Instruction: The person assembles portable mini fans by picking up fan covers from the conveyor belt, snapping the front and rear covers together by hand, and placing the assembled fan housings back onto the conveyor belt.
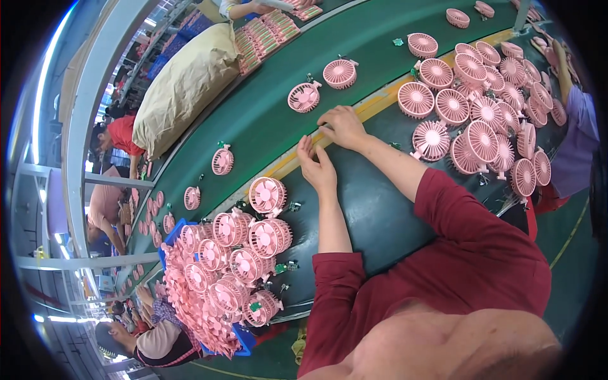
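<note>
**Both hands meet at the yellow stripe**

Both forearms reach forward in dark red sleeves over the green belt. The left hand lies palm down, fingers together and stretched toward the yellow stripe. The right hand rests just ahead of it, fingers curled down onto the stripe; whether they pinch anything cannot be told. The fingertips of the two hands nearly touch. The nearest pink fan lies just beyond them. A pile of fans spreads to the right, and another heap fills a blue crate on the left.
</note>
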Demonstrator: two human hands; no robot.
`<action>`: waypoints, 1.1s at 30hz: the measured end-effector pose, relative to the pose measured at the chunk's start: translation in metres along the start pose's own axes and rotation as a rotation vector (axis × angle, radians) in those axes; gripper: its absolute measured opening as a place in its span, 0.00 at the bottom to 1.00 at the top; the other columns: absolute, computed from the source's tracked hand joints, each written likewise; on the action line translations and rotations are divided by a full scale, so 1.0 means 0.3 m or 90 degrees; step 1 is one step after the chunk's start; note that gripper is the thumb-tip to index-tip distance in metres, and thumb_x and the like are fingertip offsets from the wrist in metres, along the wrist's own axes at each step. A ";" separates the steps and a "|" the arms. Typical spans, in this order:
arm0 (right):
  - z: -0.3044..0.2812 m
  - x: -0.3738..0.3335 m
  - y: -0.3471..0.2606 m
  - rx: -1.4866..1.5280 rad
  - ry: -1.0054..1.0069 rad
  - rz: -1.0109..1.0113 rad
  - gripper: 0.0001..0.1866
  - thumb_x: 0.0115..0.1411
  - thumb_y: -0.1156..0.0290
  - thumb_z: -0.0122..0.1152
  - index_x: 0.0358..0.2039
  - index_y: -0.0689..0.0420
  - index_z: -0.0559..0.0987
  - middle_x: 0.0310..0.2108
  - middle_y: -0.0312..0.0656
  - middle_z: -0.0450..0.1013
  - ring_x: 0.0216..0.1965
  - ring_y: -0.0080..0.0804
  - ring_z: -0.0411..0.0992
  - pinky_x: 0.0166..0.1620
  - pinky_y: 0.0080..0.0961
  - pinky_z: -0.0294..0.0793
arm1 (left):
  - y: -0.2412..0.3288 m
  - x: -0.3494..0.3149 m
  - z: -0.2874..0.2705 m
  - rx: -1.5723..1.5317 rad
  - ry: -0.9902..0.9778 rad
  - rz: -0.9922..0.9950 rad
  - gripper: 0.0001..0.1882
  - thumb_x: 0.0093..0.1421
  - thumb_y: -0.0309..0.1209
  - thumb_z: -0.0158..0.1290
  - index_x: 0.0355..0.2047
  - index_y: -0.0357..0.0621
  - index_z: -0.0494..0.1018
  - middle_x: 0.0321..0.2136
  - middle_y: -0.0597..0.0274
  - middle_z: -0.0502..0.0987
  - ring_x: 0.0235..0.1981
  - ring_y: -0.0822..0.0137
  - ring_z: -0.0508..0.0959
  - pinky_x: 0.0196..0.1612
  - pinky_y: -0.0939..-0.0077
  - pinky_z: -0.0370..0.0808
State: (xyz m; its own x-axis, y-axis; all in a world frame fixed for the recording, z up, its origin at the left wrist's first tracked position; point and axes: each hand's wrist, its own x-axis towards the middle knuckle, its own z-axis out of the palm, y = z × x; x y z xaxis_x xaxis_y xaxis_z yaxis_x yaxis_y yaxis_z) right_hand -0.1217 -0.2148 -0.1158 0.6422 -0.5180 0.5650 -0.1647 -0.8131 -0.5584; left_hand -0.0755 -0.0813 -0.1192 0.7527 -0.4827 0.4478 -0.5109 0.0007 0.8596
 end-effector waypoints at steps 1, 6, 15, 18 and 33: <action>0.000 0.000 -0.003 -0.001 0.001 0.001 0.07 0.52 0.65 0.62 0.30 0.52 0.82 0.31 0.38 0.78 0.41 0.37 0.73 0.50 0.37 0.65 | -0.001 -0.001 -0.002 -0.003 0.000 0.002 0.21 0.64 0.23 0.47 0.57 0.33 0.61 0.51 0.45 0.72 0.52 0.61 0.74 0.54 0.71 0.70; 0.003 0.008 -0.004 -0.010 -0.014 0.017 0.07 0.51 0.65 0.63 0.29 0.52 0.82 0.32 0.38 0.78 0.41 0.37 0.73 0.52 0.38 0.65 | -0.007 0.008 -0.004 0.006 -0.016 0.005 0.21 0.64 0.23 0.48 0.57 0.34 0.61 0.52 0.46 0.72 0.52 0.61 0.74 0.54 0.70 0.70; -0.003 0.015 0.030 -0.063 0.021 0.031 0.09 0.43 0.62 0.60 0.24 0.49 0.84 0.28 0.44 0.78 0.36 0.44 0.75 0.42 0.44 0.71 | -0.025 0.042 0.046 -0.022 0.001 -0.032 0.20 0.62 0.22 0.48 0.55 0.34 0.64 0.51 0.49 0.71 0.54 0.61 0.72 0.56 0.70 0.68; 0.010 0.012 0.023 -0.146 -0.024 0.043 0.08 0.42 0.64 0.61 0.23 0.53 0.82 0.28 0.46 0.77 0.35 0.47 0.75 0.42 0.46 0.72 | 0.017 0.126 0.070 0.018 -0.061 0.004 0.26 0.62 0.30 0.52 0.57 0.32 0.61 0.54 0.47 0.67 0.57 0.56 0.68 0.59 0.65 0.65; 0.032 0.031 -0.018 -0.072 0.011 0.062 0.09 0.44 0.66 0.62 0.27 0.55 0.79 0.32 0.38 0.70 0.43 0.35 0.65 0.47 0.33 0.61 | -0.139 0.654 0.386 0.559 -0.410 0.180 0.47 0.50 0.51 0.62 0.65 0.48 0.55 0.62 0.48 0.60 0.63 0.47 0.60 0.60 0.48 0.62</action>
State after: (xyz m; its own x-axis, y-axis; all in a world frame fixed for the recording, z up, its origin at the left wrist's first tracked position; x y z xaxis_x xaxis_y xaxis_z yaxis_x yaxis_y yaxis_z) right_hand -0.1077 -0.2126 -0.1134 0.6061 -0.5999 0.5223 -0.3095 -0.7828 -0.5399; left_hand 0.0454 -0.2775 -0.0956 0.3387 -0.9254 0.1700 -0.9360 -0.3128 0.1616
